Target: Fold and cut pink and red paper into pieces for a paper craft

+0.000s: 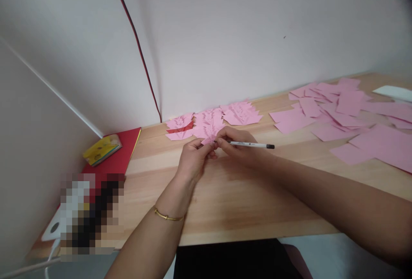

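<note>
1. Pink paper is the material in hand: one small folded pink piece (208,141) sits at the centre of the frame, pinched between my two hands just above the bench (225,197).
2. My left hand (193,161) has its fingers closed on the left edge of that piece.
3. My right hand (236,144) has its fingers closed on the piece's right edge and also carries one white pen (249,144), which lies along the hand with its black cap pointing to the right of the frame.
4. Finished work, as I judge it: three clusters of folded pink shapes (212,122) lie in a row against the wall, just above my hands. Individual pieces overlap, so I cannot count them exactly.
5. One folded piece in the left cluster shows red (182,129).
6. Remaining stock, as I judge it: a scatter of flat pink sheets (341,113) covers the right of the frame. More than a dozen, overlapping, so no exact count is possible.
7. Assessment: part of the batch is folded and a larger share of flat sheets appears untouched. The piece in hand is not yet set down with the row.
8. Other items: one red folder (120,156) at the left edge of the bench, one yellow packet (102,149) on it, one red-and-black cable (138,47) running down the wall, one gold bangle (168,216) on my left wrist.
</note>
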Motion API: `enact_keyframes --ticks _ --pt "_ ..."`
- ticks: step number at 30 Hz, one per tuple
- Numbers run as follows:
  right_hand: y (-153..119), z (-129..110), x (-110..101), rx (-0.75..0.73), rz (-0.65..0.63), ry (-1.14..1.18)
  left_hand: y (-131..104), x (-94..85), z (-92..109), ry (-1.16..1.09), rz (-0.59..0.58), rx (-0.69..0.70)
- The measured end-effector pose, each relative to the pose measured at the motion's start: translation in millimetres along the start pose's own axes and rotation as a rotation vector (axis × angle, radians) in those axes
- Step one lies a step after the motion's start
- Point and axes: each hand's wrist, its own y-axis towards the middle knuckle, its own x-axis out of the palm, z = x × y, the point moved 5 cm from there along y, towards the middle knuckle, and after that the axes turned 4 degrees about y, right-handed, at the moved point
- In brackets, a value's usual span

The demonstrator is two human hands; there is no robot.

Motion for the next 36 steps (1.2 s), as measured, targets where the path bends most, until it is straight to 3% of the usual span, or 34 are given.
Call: enact_keyframes --ticks 29,33,36 --pt "0.1 0.0 0.3 0.001 -0.023 0.005 -0.1 -0.5 0.5 0.03 -0.006 -0.001" --pt "1.3 0.2 -5.9 -0.042 0.051 0.034 2.8 -4.2 1.4 -0.028 0.026 -0.02" --pt "4.6 6.3 -16.3 -0.112 0.138 -0.069 5.0 -10.2 3.0 -0.097 0.097 -0.044"
